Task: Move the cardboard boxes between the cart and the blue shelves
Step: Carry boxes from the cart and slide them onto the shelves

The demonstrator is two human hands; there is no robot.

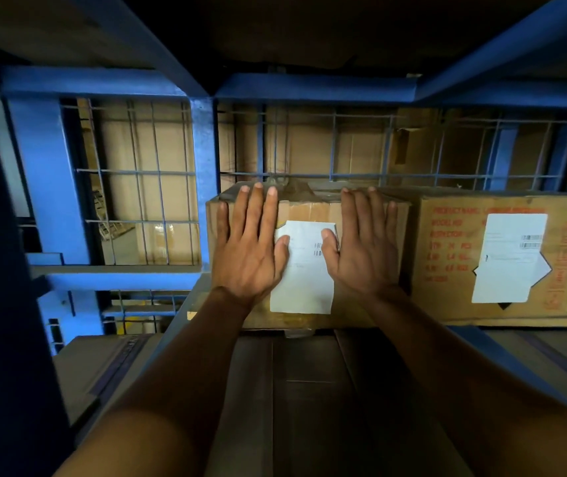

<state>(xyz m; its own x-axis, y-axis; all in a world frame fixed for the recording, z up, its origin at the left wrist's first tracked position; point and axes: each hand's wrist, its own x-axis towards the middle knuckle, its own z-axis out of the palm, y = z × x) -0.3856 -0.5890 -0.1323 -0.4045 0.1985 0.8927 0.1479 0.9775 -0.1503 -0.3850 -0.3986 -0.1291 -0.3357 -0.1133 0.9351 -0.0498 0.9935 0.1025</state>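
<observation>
Forearms reach into the blue shelves; left hand and right hand lie spread flat on the cardboard box front, probably pushing it home. Box sits on the shelf, just beside neighbour box.

1. Setting: a dimly lit warehouse or stockroom, seen from inside one storage bay.
2. Blue steel racking, with heavy painted uprights and cross-beams, in tiers.
3. Wire mesh panels backing the bays.
4. Brown cardboard cartons shelved side by side; more stand behind the mesh.
5. Red product print and white barcode labels on carton faces.
</observation>
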